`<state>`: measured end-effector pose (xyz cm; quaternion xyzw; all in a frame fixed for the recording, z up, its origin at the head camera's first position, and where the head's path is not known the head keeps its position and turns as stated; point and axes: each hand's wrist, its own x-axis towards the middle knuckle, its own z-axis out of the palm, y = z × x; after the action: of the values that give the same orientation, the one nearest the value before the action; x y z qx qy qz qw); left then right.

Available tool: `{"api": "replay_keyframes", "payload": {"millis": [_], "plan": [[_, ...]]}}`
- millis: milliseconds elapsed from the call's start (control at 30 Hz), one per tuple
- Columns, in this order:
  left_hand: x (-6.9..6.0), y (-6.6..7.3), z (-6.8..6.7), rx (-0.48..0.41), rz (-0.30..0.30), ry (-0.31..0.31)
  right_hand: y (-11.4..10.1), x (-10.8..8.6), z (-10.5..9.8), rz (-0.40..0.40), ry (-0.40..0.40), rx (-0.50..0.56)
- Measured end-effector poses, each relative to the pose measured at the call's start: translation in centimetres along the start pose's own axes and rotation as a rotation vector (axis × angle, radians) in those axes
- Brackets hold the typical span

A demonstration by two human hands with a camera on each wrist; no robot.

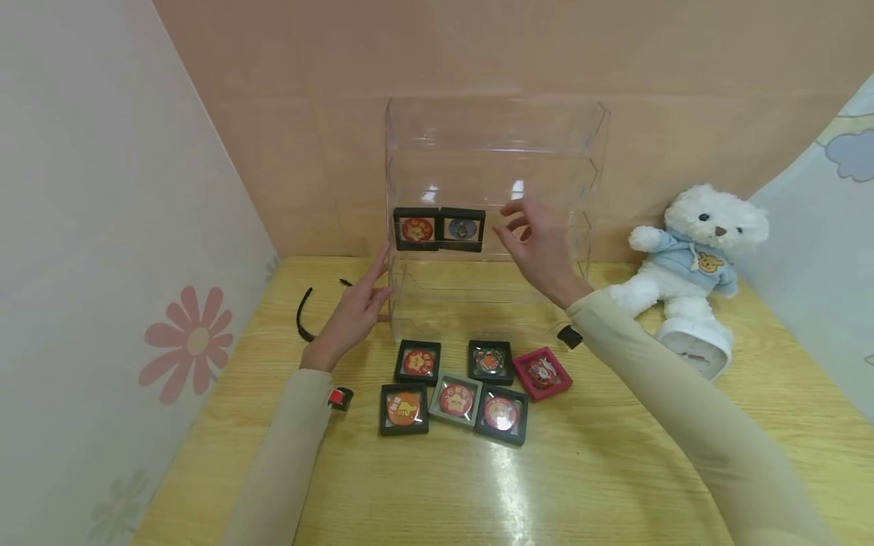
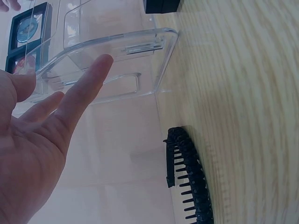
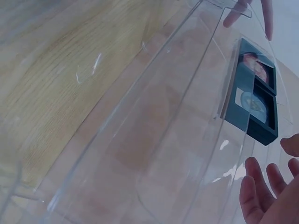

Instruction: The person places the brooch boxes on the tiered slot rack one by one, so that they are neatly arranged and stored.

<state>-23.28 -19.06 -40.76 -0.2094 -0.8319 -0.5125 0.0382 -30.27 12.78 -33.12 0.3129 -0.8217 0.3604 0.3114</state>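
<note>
A transparent tiered plastic rack stands on the wooden table. On a middle tier, at its left end, two black square display frames sit side by side: one with a red round badge, the other with a blue round badge. My left hand is at the rack's left side, fingers extended along the side panel. Just right of the blue-badge frame, my right hand hovers with loosely bent fingers, holding nothing. A gap separates it from that frame in the right wrist view.
Several badge frames lie before the rack, including a grey one and a magenta one. A black toothed hair accessory lies left of the rack. At right are a white teddy bear and a white clock.
</note>
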Motion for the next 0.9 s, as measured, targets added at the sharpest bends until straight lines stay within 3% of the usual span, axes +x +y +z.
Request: {"api": "replay_keyframes", "payload": {"millis": [333,633,900], "plan": [[-0.1,-0.1,0.0,0.005,0.006,0.004,-0.7,-2.6,-2.6,-0.048,0.021,0.017],[-0.2,-0.1,0.1,0.024,0.013,0.009,-1.3,-6.0,-5.2,-0.033,-0.034,-0.020],[-0.1,0.3,0.0,0.033,0.039,0.004,-1.0,-8.7,-7.8,0.035,-0.050,-0.066]]}}
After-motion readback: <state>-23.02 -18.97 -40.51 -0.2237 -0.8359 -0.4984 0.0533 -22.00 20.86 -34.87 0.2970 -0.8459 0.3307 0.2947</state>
